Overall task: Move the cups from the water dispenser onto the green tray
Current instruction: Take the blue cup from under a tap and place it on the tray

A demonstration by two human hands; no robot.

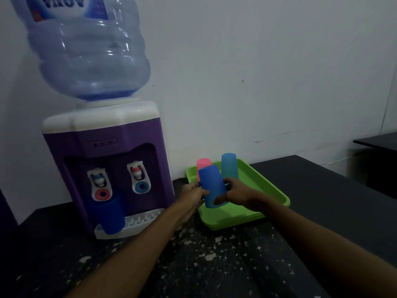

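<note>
A dim indoor view with a cool bluish cast. The wall behind the water dispenser is evenly grey, darkening to the dispenser's left. Small bright highlights glint on the water bottle atop the dispenser. Below the dispenser, the dark table and forearms sink into shadow. The whole picture is soft and slightly blurred, with wide-angle bending near the edges.

Matt frosted plastic cups, a smooth plastic green tray, a glossy clear bottle, and a scuffed dark bench.
</note>
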